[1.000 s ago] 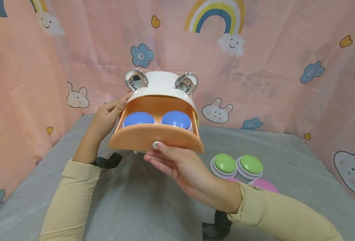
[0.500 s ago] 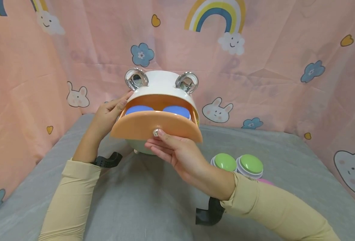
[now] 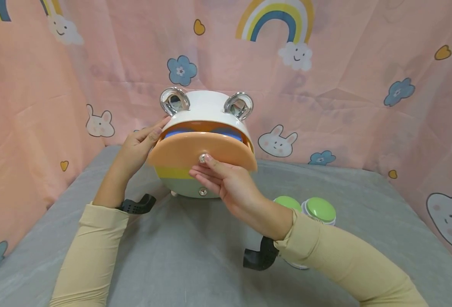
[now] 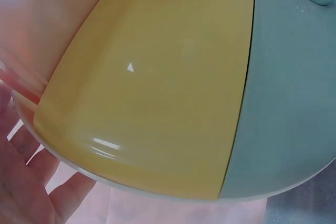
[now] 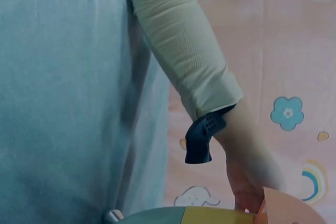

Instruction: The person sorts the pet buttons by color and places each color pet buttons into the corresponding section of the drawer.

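A rounded chest of drawers (image 3: 206, 104) with a white shell and two silver ring ears stands on the table. Its orange top drawer (image 3: 176, 149) is partly pulled out, with two blue domed buttons (image 3: 227, 133) just showing over its front. My right hand (image 3: 235, 183) pinches the silver drawer knob (image 3: 202, 158) at thumb and index finger, the other fingers extended beneath. My left hand (image 3: 131, 149) rests along the chest's left side, fingers straight. The left wrist view shows the yellow drawer (image 4: 152, 87) and the green drawer (image 4: 289, 87), both closed.
Green domed buttons (image 3: 321, 209) with white bases lie on the grey table cover (image 3: 172, 256), right of the chest and partly behind my right forearm. A pink printed curtain (image 3: 341, 123) hangs behind. Black wrist mounts (image 3: 262, 256) jut from the sleeves.
My right hand has moved the orange drawer inward and up, covering most of the blue buttons. The yellow and green drawer fronts have come into sight below. My left hand has stayed put.
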The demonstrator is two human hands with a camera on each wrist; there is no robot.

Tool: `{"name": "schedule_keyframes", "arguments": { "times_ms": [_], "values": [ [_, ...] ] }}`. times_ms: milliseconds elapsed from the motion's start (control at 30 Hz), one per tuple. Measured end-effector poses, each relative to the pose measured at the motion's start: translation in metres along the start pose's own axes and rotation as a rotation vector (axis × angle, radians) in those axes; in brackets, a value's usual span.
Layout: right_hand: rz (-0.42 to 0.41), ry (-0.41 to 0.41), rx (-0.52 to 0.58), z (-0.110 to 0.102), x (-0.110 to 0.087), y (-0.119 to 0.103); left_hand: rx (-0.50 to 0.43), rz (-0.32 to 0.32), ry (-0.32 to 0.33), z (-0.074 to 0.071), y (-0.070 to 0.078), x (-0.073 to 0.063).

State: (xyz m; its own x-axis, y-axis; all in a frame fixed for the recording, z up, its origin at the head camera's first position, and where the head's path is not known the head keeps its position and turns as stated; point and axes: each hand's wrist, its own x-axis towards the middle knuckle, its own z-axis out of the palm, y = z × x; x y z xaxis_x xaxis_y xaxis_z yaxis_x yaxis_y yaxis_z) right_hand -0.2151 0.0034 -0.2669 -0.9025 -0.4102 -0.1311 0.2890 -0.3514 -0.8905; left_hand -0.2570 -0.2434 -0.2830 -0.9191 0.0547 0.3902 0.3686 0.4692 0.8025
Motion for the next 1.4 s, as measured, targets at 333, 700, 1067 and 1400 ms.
{"name": "schedule_keyframes", "arguments": {
  "times_ms": [333, 700, 1067, 1400],
  "values": [
    [-0.010, 0.001, -0.016, -0.003, 0.017, -0.005, -0.021, 0.010, -0.004, -0.001, 0.001, 0.000],
    [-0.002, 0.007, -0.013, -0.006, 0.032, -0.010, -0.017, 0.019, 0.003, 0.000, 0.001, 0.000],
    [0.012, 0.009, -0.053, -0.008, 0.038, -0.014, -0.027, 0.000, 0.002, 0.000, -0.001, 0.001],
    [0.010, 0.013, -0.069, -0.009, 0.044, -0.015, -0.010, 0.005, 0.006, 0.000, -0.001, 0.000]
  ]
}}
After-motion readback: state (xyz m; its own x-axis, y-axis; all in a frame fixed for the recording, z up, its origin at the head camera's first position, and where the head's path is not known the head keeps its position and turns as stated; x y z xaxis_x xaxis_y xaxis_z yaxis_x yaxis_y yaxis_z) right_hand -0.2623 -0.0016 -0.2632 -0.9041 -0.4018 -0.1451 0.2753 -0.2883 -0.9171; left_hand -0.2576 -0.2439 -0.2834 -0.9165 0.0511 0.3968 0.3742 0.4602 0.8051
